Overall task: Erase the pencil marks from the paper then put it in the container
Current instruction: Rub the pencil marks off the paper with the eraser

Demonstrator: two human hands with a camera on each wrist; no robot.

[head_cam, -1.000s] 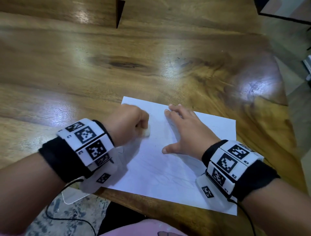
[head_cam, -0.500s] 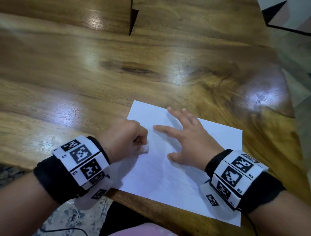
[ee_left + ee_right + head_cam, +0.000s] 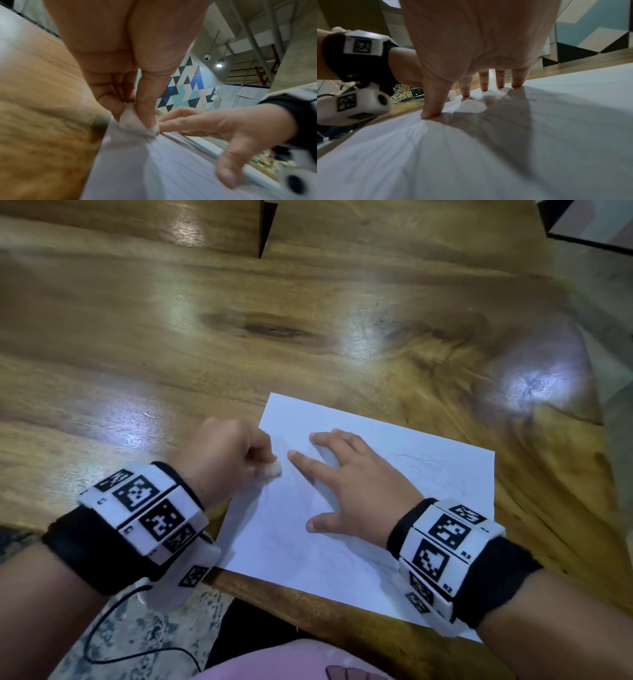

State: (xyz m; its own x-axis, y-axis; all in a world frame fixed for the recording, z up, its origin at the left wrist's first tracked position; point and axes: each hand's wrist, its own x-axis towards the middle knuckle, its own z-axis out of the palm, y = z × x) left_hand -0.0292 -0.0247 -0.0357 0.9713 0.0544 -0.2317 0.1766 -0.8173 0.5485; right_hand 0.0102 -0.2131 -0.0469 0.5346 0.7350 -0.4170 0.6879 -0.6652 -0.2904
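I see the paper [image 3: 373, 508] lying flat near the front edge of the worktop [image 3: 171, 354], turned a little askew: its long axis runs from the far left corner toward me and to the right, and the near right corner sticks out past the worktop's edge. Faint pencil marks [image 3: 424, 462] show on the right part of the sheet, with more pale scribbles lower down.

My left hand [image 3: 222, 455] is curled into a loose fist, thumb and fingers pinching a small white eraser [image 3: 274, 469], whose lower end touches the paper by its left edge. In the left wrist view the eraser [image 3: 135, 125] looks grey and smudged at the tip, though blur makes that hard to be sure of. My right hand [image 3: 356, 491] lies on the middle of the sheet with fingers straight and spread, thumb out toward me; the right wrist view shows the fingertips [image 3: 500, 84] and thumb pressing the paper [image 3: 505, 155] down. The index finger tip sits just beside the eraser.

The worktop is glossy brown wood with dark grain and bright glare patches. Below its front edge I see a speckled floor [image 3: 130, 631], a black cable [image 3: 113, 655] and pink cloth [image 3: 281, 662]. The left wrist view shows a wall of blue, black and white triangles [image 3: 185, 86] and a ceiling lamp [image 3: 219, 65].
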